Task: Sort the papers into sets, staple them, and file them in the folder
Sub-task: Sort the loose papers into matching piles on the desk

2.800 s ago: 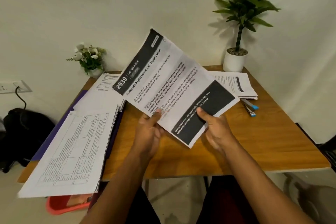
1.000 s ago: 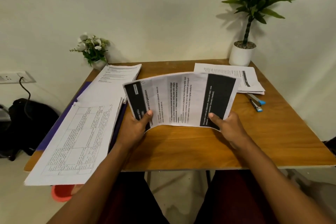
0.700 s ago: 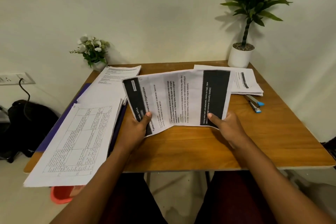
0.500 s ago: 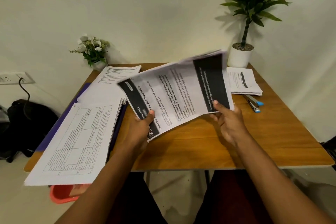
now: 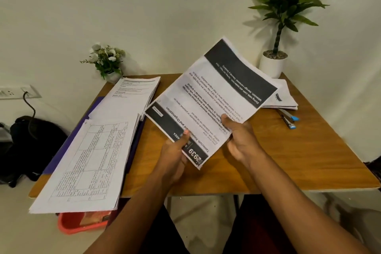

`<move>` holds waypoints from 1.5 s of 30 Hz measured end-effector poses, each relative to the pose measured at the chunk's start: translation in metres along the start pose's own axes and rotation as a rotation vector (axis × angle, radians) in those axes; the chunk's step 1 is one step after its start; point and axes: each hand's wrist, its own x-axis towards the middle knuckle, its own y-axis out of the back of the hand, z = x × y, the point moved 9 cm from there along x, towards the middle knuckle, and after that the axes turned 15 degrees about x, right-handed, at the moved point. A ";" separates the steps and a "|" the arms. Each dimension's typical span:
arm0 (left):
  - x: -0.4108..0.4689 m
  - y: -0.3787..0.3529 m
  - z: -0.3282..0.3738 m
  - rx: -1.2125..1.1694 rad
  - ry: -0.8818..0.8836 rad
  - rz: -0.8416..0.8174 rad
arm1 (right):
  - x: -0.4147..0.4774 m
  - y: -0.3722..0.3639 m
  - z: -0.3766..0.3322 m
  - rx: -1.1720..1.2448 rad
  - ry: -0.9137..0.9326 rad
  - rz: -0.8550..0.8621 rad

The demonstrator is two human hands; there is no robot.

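While a big stack of papers [image 5: 86,163] lies along the left side of the surface [image 5: 144,175], overhanging its near edge and covering most of a purple folder [image 5: 58,158], nothing visible has gone into that folder yet. Just behind it sits a second stack [image 5: 134,97]. At the middle, the left grip [image 5: 175,154] pinches the near corner of a printed set [image 5: 210,97], thumb on its dark header band. The right grip [image 5: 241,136] clasps the same set's lower edge, thumb on top. The set is raised off the surface and tilts away toward the wall. Further right, a small pile [image 5: 286,99] lies flat, with the stapler [image 5: 288,119] just beside it and untouched; whether that pile is stapled I cannot tell. My reading is that sorting is under way, the held set wants stapling, and filing has not begun.
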 end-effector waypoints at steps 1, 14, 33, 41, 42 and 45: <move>0.002 0.007 0.009 -0.009 -0.036 -0.012 | 0.001 0.001 -0.005 -0.039 -0.001 -0.002; 0.016 0.004 0.133 0.744 -0.364 -0.142 | 0.009 -0.021 -0.061 -0.687 0.048 -0.242; 0.010 -0.003 0.113 0.624 -0.485 0.033 | 0.006 -0.025 -0.064 -0.661 0.309 -0.137; -0.003 -0.006 0.101 0.482 -0.455 -0.006 | -0.001 -0.019 -0.059 -0.637 0.321 -0.125; -0.003 -0.006 0.100 0.480 -0.453 -0.007 | 0.000 -0.018 -0.058 -0.637 0.319 -0.122; -0.006 -0.003 0.090 0.491 -0.426 0.006 | 0.002 -0.007 -0.043 -0.668 0.268 -0.108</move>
